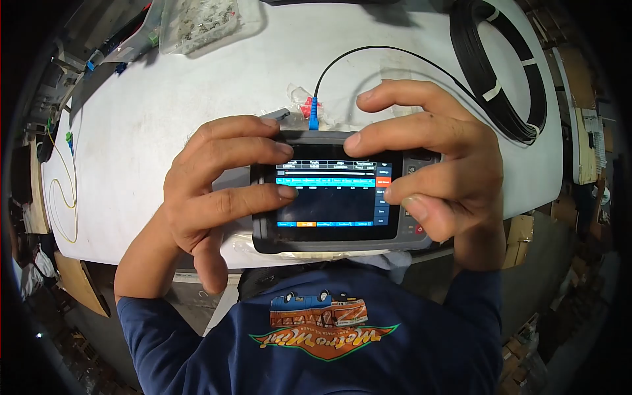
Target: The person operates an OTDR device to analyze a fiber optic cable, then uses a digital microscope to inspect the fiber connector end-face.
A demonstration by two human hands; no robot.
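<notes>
A handheld tester with a lit screen (329,204), which looks like a fibre optic tester, sits in front of me near the table's front edge. Its display shows a table and a column of buttons, one orange-red. A blue fibre connector (314,118) is plugged into its far edge, with a black cable (368,47) curving away from it. My left hand (204,174) lies over the tester's left side, fingers stretched onto the frame and screen edge, thumb hanging apart. Spread over the right side, my right hand (454,158) has one fingertip at the screen's button column.
A coil of black cable (477,59) lies at the back right of the white table (164,99). At the back left stands a clear container of small parts (197,23). A thin yellow fibre (76,204) with a green connector (69,138) hangs at left.
</notes>
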